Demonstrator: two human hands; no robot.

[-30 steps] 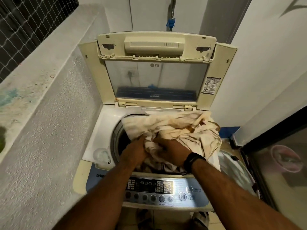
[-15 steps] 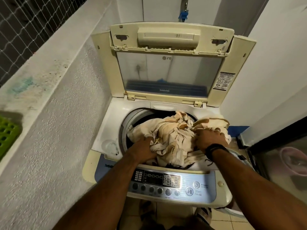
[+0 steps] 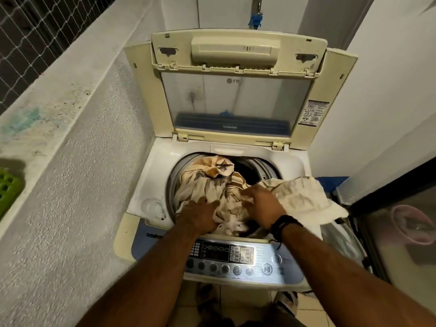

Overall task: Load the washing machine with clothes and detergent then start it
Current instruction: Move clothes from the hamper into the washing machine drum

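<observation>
Both hands press cloth (image 3: 207, 185) into drum (image 3: 262, 167); left hand (image 3: 200, 214), right hand (image 3: 263, 206), finger state unclear, probably buried. Flap over washer's right edge (image 3: 306, 199) may slip outside.

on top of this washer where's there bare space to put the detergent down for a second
Bare patch: the white top deck left of the drum opening, behind the round recess. The drum mouth is crowded with the beige clothes and both hands; cloth drapes over the right deck edge.
</observation>
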